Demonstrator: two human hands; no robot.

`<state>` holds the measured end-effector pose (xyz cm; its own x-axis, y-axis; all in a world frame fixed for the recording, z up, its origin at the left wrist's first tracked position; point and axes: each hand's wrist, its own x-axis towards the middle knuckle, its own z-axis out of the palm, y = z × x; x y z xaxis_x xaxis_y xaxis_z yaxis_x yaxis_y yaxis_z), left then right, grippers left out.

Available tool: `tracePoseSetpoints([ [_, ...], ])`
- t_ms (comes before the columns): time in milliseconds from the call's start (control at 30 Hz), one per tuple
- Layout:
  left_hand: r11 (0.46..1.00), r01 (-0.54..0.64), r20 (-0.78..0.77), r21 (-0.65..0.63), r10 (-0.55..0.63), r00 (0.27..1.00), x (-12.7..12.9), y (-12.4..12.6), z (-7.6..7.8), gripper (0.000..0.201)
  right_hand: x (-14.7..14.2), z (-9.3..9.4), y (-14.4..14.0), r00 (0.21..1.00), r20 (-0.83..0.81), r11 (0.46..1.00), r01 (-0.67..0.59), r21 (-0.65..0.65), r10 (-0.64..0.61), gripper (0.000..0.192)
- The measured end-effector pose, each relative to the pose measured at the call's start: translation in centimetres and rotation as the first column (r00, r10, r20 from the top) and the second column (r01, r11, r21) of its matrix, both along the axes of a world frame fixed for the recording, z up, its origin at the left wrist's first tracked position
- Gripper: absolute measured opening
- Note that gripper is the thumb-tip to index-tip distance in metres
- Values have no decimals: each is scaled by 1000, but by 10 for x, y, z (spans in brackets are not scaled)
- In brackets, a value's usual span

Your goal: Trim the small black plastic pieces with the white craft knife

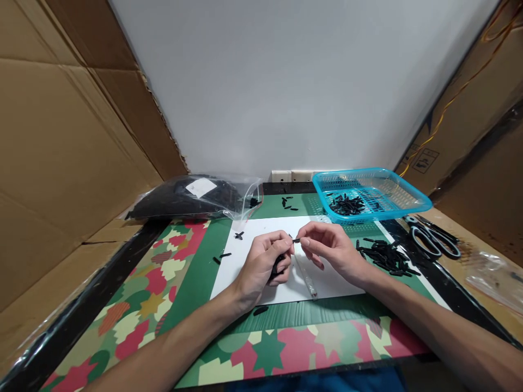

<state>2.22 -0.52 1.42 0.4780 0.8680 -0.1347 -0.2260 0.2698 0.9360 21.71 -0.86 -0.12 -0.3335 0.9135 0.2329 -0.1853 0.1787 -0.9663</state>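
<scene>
Head view, looking down on both hands. Left hand (265, 262) curled shut around a small clutch of black pieces (278, 267), thumb and forefinger pinched up top. Right hand (327, 249) pinching one small black piece (296, 240) at its fingertips, tip almost touching the left's fingers — apparently a joining or fitting step, mid-way. Next move likely calls for fine alignment, a steady pinch, light pressure only. Under both hands, white sheet (253, 261); thin clear rod (307, 279) lying just below the right. Right of the right hand, loose pile of black pieces (384, 256); beyond it, scissors (433, 238). Ahead, blue basket (408, 204) — more pieces inside. Ahead-left, plastic bag (196, 197).
</scene>
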Motion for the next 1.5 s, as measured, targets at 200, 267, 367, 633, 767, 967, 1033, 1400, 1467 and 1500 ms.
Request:
tracePoseSetpoints([
  [200, 1000, -15, 40, -3, 15, 999, -1, -1, -1, 29, 0, 1, -3, 996, 10, 995, 85, 47, -86, 34],
  [267, 1000, -24, 54, -5, 24, 998, -1, -2, 0, 26, 0, 2, -4, 994, 12, 991, 112, 70, -113, 30],
  [367, 1000, -17, 67, -14, 18, 998, -1, -3, 3, 24, 0, 3, -5, 991, 21, 989, 129, 77, -131, 29],
  [633, 999, -52, 101, -6, 52, 993, 0, -4, 3, 23, 0, 5, -7, 991, 15, 989, 131, 71, -132, 24],
  [767, 999, -51, 119, 3, 50, 992, 1, -4, 2, 25, 1, 4, -6, 989, -3, 983, 145, 111, -146, 16],
  [967, 999, -35, 122, 12, 33, 992, 0, -4, 0, 28, 2, 3, -4, 989, 5, 981, 144, 131, -146, 12],
  [1033, 999, -42, 126, 1, 42, 991, 0, -3, 0, 28, 2, 3, -4, 989, 13, 981, 142, 133, -145, 13],
  [1400, 999, -44, 126, 7, 42, 991, 0, -5, 5, 30, 2, 3, -4, 993, 5, 989, 117, 92, -118, 25],
  [1467, 999, -46, 126, 10, 44, 991, 0, -5, 4, 30, 1, 3, -4, 994, 1, 990, 113, 86, -113, 25],
  [1500, 999, -47, 127, 12, 45, 991, 0, -5, 4, 30, 1, 3, -4, 994, 0, 990, 112, 80, -112, 25],
])
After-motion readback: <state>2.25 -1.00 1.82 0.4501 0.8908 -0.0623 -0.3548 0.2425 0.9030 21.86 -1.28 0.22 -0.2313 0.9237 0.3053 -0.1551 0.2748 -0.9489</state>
